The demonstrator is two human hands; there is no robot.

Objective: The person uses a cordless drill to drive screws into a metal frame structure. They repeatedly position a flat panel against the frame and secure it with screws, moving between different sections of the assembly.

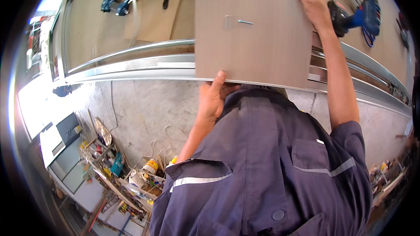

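Presently, item one: wooden panel (pixel 258 35), pale brown, rectangular, flat-faced, lying across the bench (pixel 96 48) with its near edge jutting past the metal rail (pixel 131 67) at the bench's front. A small staple or pin (pixel 245 22) lies on its face, toward 12 o'clock from the panel's middle.

Item two: left hand (pixel 212 100), at the panel's near edge, 6 o'clock side. Thumb up over the top face, remaining fingers curled beneath and hidden; a pinch on the edge, forearm rising from below with elbow bent.

Item three: right hand (pixel 314 6), at the panel's far right corner, about 1 o'clock. Fingers spread flat and pressed on the surface near the edge, arm stretched nearly straight.

Item four: blue cordless drill (pixel 361 17), lying on the bench just beside the right hand, at its 3 o'clock. Second blue tool (pixel 116 2) at 10 o'clock, well apart.

Item five: floor clutter (pixel 122 170), bottles and scraps, at 7 o'clock.

Risks, judged: the overhanging near edge could tip or slide off the rail if the left pinch slackens; the right hand or panel corner could knock the drill; the loose pin could roll off or scratch the face if the panel tilts.
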